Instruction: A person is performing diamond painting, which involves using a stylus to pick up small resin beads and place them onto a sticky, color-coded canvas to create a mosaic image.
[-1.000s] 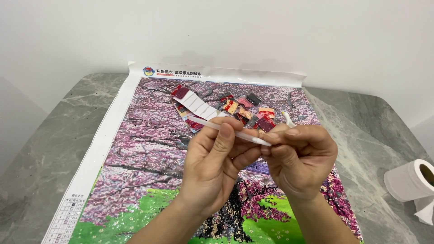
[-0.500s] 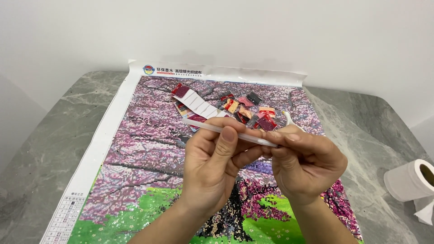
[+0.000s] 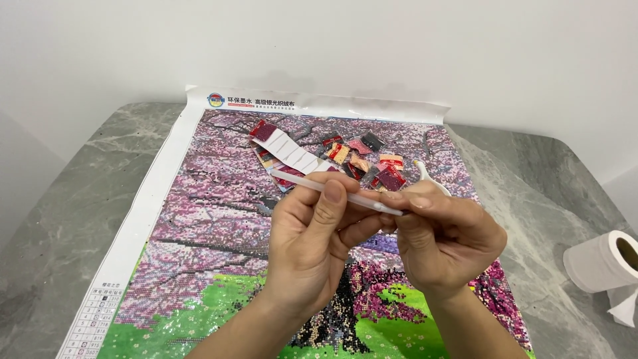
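Barely shifted: both hands have edged a touch leftward, pen held level above the canvas.
Left hand [image 3: 312,242] pinches the white drill pen [image 3: 332,191] mid-barrel; right hand [image 3: 446,239] grips its tip end over the diamond painting canvas [image 3: 212,219], bead packets [image 3: 359,159] beyond. Best to keep the barrel steady and work the tip gently.

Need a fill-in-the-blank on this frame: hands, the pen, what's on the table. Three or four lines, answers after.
1. Both hands hold a slim white ____ above the canvas.
2. The left hand grips the shaft; the right hand pinches its ____ end.
3. The small packets lie on the ____ part of the canvas.
4. The toilet paper roll sits at the table's ____ edge.

Missing words: pen; right; upper; right
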